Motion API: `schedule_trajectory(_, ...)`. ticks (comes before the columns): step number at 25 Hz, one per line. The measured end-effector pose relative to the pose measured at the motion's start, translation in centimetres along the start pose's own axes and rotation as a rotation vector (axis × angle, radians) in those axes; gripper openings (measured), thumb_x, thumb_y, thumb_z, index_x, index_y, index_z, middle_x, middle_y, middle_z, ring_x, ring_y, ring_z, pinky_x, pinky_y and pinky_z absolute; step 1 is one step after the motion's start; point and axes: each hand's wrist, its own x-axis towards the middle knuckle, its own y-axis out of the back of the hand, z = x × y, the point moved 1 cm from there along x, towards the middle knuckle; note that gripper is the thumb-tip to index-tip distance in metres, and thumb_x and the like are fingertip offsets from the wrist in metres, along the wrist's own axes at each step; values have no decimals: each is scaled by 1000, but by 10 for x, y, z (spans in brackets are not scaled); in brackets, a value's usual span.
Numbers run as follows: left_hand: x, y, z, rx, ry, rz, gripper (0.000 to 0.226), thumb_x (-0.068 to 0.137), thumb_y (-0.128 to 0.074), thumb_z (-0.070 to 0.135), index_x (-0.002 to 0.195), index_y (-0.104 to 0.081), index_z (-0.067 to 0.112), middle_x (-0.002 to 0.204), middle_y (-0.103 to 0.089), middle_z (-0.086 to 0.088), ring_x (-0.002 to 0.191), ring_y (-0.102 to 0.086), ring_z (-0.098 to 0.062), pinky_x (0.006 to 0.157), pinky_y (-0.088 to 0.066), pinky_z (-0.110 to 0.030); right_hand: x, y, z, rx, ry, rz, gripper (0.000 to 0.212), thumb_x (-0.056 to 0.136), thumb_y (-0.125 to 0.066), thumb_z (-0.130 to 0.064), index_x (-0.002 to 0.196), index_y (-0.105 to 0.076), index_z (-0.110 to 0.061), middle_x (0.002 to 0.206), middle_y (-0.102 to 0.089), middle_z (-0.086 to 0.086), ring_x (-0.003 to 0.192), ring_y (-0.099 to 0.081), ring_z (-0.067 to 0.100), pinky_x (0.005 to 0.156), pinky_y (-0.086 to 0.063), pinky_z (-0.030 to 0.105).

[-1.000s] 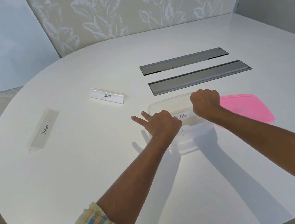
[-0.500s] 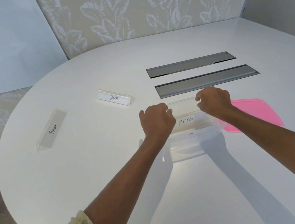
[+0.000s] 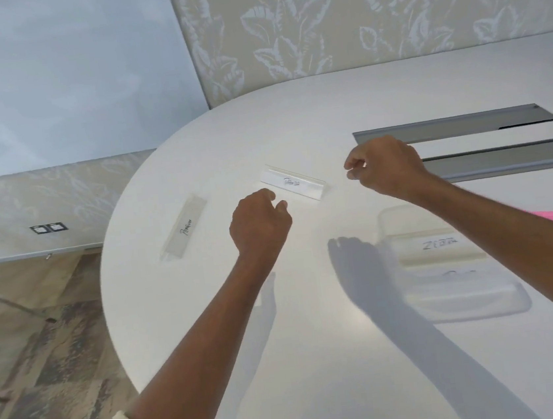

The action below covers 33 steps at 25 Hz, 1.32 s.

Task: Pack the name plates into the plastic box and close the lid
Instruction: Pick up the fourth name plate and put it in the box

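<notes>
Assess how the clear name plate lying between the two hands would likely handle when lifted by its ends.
The name plate looks like thin folded clear plastic, so probably light and stiff lengthwise. Its glossy faces could be slippery, so an end grip may slide. Resting as a low tent on the table, it seems unlikely to roll.
</notes>
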Motion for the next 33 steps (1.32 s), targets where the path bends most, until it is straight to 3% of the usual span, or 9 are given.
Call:
schedule_trajectory(3,21,24,-49,33,105,37,36,100,-64,36,134,-70,24,132,-73,3,127,-63,-26,98,-51,-39,31,-26,-53,33,102,-47,17,91,-70,-21,104,-80,-27,104,-78,-8,100,-69,23,78,-50,32)
schedule_trajectory(10,58,57,-154,78,302,87,38,96,-72,31,132,-70,20,126,-72,-4,119,-66,-31,90,-52,-40,97,-99,-159,144,258,-216,16,88,-76,-22,104,-79,-24,99,-76,-7,95,-70,20,80,-55,33)
schedule_trajectory(18,89,35,-222,76,394,41,50,94,-78,39,133,-68,10,126,-69,-13,120,-63,-36,85,-46,-39,168,-187,-221,143,422,-322,37,86,-80,-16,122,-73,-21,121,-73,-2,111,-66,22,94,-57,43)
schedule_trajectory(24,99,14,-245,19,408,41,61,88,-81,44,139,-67,14,132,-68,-8,124,-64,-30,95,-51,-42,195,-238,-243,81,573,-399,55,86,-78,-12,138,-66,-26,142,-64,-3,130,-57,21,103,-50,42)
schedule_trajectory(27,101,10,-249,36,406,46,58,88,-83,40,139,-68,16,135,-68,-8,125,-63,-31,97,-51,-42,200,-252,-252,23,646,-456,63,86,-76,-8,143,-62,-30,151,-57,-10,133,-53,17,102,-47,36)
schedule_trajectory(30,101,10,-250,50,419,49,52,89,-83,37,135,-71,17,134,-70,-7,124,-65,-31,96,-52,-41,202,-262,-260,-44,704,-485,66,85,-74,-7,145,-61,-31,153,-56,-10,140,-49,17,106,-46,40)
schedule_trajectory(33,102,10,-250,50,432,36,32,91,-79,31,117,-78,13,115,-77,-9,106,-69,-36,84,-54,-39,203,-266,-263,-65,713,-490,61,85,-74,-8,141,-64,-29,148,-60,-4,139,-50,21,106,-47,44)
